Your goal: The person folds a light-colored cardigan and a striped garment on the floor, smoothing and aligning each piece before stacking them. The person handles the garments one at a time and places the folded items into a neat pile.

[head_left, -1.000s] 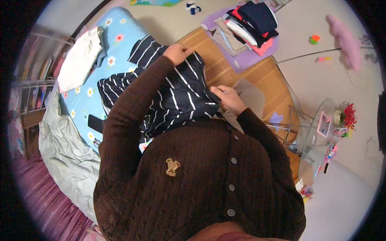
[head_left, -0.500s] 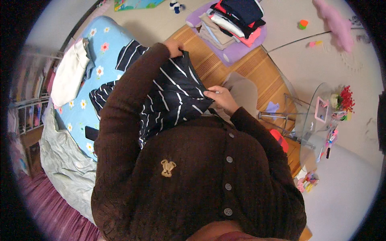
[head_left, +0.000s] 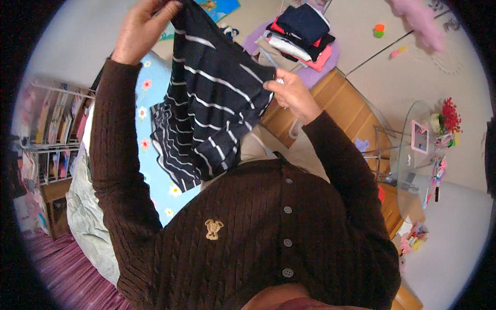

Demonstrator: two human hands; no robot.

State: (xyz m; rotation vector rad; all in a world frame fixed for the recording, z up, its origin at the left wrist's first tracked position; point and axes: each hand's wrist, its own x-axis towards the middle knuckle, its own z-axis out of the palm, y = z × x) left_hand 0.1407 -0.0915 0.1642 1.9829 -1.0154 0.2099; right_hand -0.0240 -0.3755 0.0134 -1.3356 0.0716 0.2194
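Note:
A black garment with white stripes (head_left: 217,93) hangs stretched between my two hands, raised in front of me. At the upper left, my left hand (head_left: 144,30) pinches one corner of its edge. My right hand (head_left: 294,94), lower and further right, pinches the other end of that edge between thumb and fingers. The cloth drops in folds toward my lap, and its lower left part hangs over a light blue flowered bed cover (head_left: 146,124). I cannot make out whether it is a shirt or another kind of garment.
A pile of folded clothes (head_left: 305,31) lies on a purple cushion (head_left: 330,57) at the far side, by the wooden surface (head_left: 330,103). On the right stands a round glass table (head_left: 408,150) with red flowers (head_left: 450,116). A bookshelf (head_left: 57,124) is on the left.
Both hands have lifted the striped garment off the bed. My left hand has moved up and to the left, my right hand slightly up, and the cloth now hangs more spread out.

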